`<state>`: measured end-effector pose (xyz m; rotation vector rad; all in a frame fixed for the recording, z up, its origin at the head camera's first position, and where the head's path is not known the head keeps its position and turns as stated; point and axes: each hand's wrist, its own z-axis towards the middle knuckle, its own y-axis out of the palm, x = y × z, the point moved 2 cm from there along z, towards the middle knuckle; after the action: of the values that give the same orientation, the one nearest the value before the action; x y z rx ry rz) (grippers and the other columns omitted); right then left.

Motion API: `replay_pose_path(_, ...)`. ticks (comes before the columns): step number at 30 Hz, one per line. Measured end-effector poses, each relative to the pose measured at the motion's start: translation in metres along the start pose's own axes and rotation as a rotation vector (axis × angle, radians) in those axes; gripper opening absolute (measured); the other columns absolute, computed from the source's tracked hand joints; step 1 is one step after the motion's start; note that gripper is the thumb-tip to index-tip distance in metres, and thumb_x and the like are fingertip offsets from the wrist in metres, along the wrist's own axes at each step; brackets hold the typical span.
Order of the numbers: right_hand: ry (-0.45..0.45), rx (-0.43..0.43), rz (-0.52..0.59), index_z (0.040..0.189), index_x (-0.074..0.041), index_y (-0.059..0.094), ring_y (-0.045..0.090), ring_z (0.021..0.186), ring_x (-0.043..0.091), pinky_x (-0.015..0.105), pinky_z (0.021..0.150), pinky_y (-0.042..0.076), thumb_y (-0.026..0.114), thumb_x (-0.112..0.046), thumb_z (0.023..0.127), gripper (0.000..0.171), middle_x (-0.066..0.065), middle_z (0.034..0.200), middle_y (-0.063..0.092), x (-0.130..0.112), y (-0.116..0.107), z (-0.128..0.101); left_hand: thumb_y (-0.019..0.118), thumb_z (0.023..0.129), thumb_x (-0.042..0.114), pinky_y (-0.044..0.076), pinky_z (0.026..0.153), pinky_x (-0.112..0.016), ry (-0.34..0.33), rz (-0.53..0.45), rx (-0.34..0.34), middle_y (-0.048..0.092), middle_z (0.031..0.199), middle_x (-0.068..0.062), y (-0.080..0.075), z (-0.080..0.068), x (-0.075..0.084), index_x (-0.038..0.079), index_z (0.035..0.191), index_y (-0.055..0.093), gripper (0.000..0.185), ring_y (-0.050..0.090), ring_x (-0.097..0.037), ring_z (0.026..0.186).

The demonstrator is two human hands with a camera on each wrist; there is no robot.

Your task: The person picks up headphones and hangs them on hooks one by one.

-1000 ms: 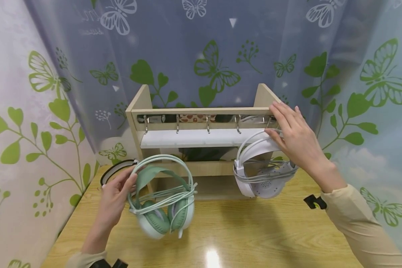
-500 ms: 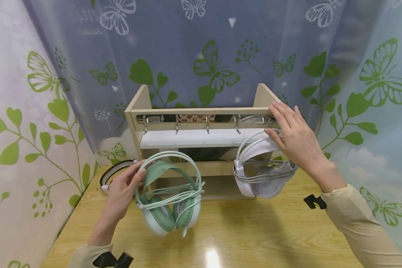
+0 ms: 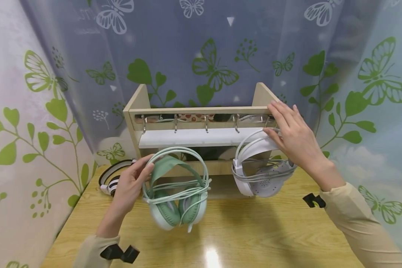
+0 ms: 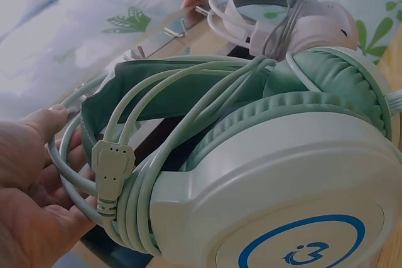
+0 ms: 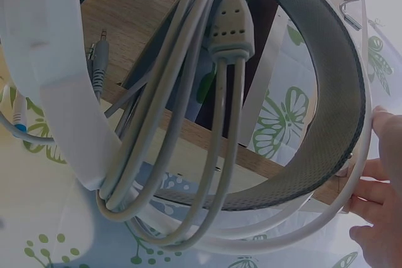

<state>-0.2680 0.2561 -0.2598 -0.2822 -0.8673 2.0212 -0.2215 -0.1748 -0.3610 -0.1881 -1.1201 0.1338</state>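
Mint-green and white headphones (image 3: 169, 213), their cable wound around them, are held up in front of the rack, ear cups hanging down. My left hand (image 3: 131, 183) grips them by the headband's left side, thumb in front. In the left wrist view the white ear cup (image 4: 270, 149) bears a blue ring logo. White headphones (image 3: 267, 183), wrapped in grey cable, hang at the rack's right end. Over that corner rests my right hand (image 3: 293, 139), fingers extended onto the top board, thumb at the headband. The hook behind that headband is partly hidden.
A wooden rack (image 3: 201, 111) with a row of metal hooks (image 3: 206, 123) and a white shelf (image 3: 191, 137) stands on the wooden table (image 3: 251, 230). Black-and-white headphones (image 3: 115, 172) lie behind my left hand. Butterfly-patterned curtains (image 3: 174, 48) surround the table on three sides.
My left hand has carried the green headphones to the right and slightly up, uncovering more of the black-and-white pair. The right hand and the white headphones have stayed in place.
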Motion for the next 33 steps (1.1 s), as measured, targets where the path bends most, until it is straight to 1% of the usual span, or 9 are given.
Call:
replay_pose_path(2,-0.002,0.002,-0.001,0.152,0.002,0.040,0.036,0.146,0.038,0.056,0.123,0.021,0.029,-0.058,0.106,0.076,0.022,0.155,0.042,0.000,0.000,0.000,0.054,0.107,0.019,0.059,0.082,-0.022,0.003,0.009,-0.006,0.069,0.121,-0.012,0.002,0.002,0.001,0.004,0.139,0.061,0.036,0.069,-0.004,0.098)
replay_pose_path(4,-0.002,0.003,-0.001,0.152,0.002,0.041,0.036,0.146,0.038,0.056,0.123,0.021,0.029,-0.057,0.106,0.076,0.021,0.155,0.043,0.000,0.000,0.000,0.054,0.107,0.019,0.059,0.083,-0.023,0.006,0.004,-0.017,0.068,0.123,-0.016,0.003,0.003,0.003,0.005,0.139,0.061,0.036,0.069,-0.005,0.099)
replay_pose_path(5,-0.003,0.004,-0.001,0.152,0.002,0.041,0.036,0.146,0.038,0.056,0.123,0.021,0.029,-0.057,0.106,0.076,0.021,0.155,0.043,0.000,0.000,0.000,0.055,0.107,0.019,0.058,0.084,-0.023,0.008,0.000,-0.020,0.069,0.125,-0.015,0.004,0.004,0.003,0.004,0.139,0.061,0.036,0.069,-0.005,0.100)
replay_pose_path(9,-0.001,0.000,-0.001,0.153,0.002,0.040,0.035,0.146,0.038,0.055,0.124,0.019,0.029,-0.058,0.106,0.076,0.021,0.155,0.042,0.000,0.000,0.001,0.055,0.106,0.021,0.058,0.084,-0.022,0.015,-0.005,-0.033,0.070,0.126,-0.002,0.006,0.008,0.005,0.007,0.139,0.061,0.036,0.068,-0.006,0.101)
replay_pose_path(11,0.000,-0.002,-0.003,0.153,0.002,0.040,0.035,0.146,0.038,0.055,0.123,0.020,0.028,-0.058,0.106,0.076,0.021,0.155,0.042,0.000,0.000,0.001,0.055,0.106,0.022,0.058,0.083,-0.023,0.023,-0.002,-0.041,0.071,0.125,0.002,0.008,0.010,0.007,0.009,0.139,0.062,0.036,0.068,-0.007,0.101)
replay_pose_path(13,0.000,-0.004,-0.004,0.153,0.001,0.040,0.035,0.147,0.038,0.056,0.123,0.020,0.028,-0.058,0.106,0.077,0.021,0.156,0.041,0.000,0.000,0.001,0.055,0.106,0.023,0.058,0.082,-0.023,0.031,0.005,-0.047,0.071,0.126,0.001,0.009,0.011,0.008,0.011,0.139,0.062,0.035,0.069,-0.007,0.100)
replay_pose_path(19,0.004,-0.008,-0.002,0.153,0.001,0.040,0.035,0.147,0.037,0.055,0.124,0.019,0.028,-0.058,0.106,0.077,0.021,0.155,0.041,0.000,0.000,0.001,0.055,0.107,0.021,0.059,0.081,-0.024,0.058,-0.002,-0.079,0.070,0.125,-0.010,0.013,0.018,0.011,0.012,0.138,0.063,0.033,0.070,-0.010,0.101)
replay_pose_path(23,0.007,-0.008,0.000,0.153,0.002,0.040,0.034,0.147,0.037,0.053,0.124,0.018,0.028,-0.058,0.106,0.077,0.022,0.155,0.042,0.000,0.000,0.001,0.055,0.107,0.021,0.059,0.081,-0.025,0.072,-0.022,-0.099,0.070,0.126,-0.010,0.016,0.022,0.014,0.014,0.137,0.064,0.033,0.070,-0.012,0.103)
replay_pose_path(33,0.003,-0.007,-0.002,0.153,0.002,0.040,0.035,0.147,0.037,0.054,0.124,0.018,0.028,-0.058,0.106,0.077,0.022,0.155,0.042,0.000,0.000,0.001,0.055,0.106,0.024,0.059,0.082,-0.025,0.060,-0.026,-0.098,0.069,0.125,-0.012,0.022,0.027,0.024,0.013,0.140,0.062,0.036,0.069,-0.012,0.101)
